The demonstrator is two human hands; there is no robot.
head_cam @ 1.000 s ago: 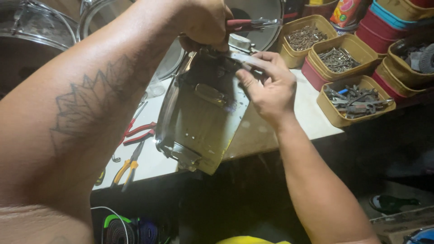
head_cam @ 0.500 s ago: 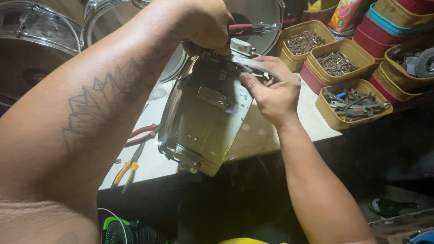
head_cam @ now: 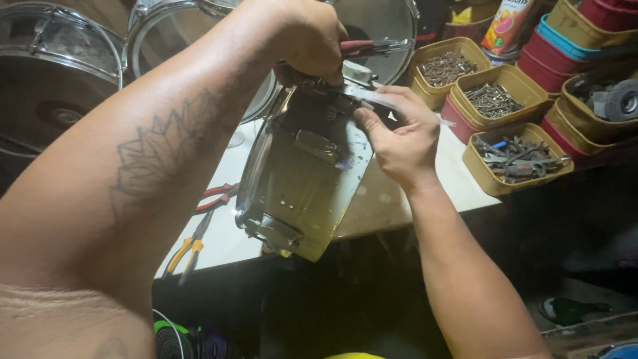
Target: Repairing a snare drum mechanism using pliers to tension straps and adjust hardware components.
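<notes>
A shiny metal drum shell [head_cam: 296, 193] stands on edge at the front of the white workbench [head_cam: 399, 199], tilted toward me. My left hand [head_cam: 302, 36] is closed around red-handled pliers [head_cam: 362, 46] at the shell's upper rim. My right hand [head_cam: 399, 136] pinches a thin pale strip [head_cam: 372, 100] against the same rim and steadies the shell's edge. Small metal lugs and holes show on the shell's side.
Tan tubs of screws and bolts [head_cam: 495, 100] and metal fittings [head_cam: 515, 156] sit at the right, with red and teal containers behind. Clear drum shells [head_cam: 60, 73] stand at the back left. Red-handled pliers [head_cam: 216, 196] and yellow-handled pliers [head_cam: 186, 249] lie on the bench.
Both hands stay at the shell's upper rim; the view has shifted slightly and my right hand's fingers have edged along the strip.
</notes>
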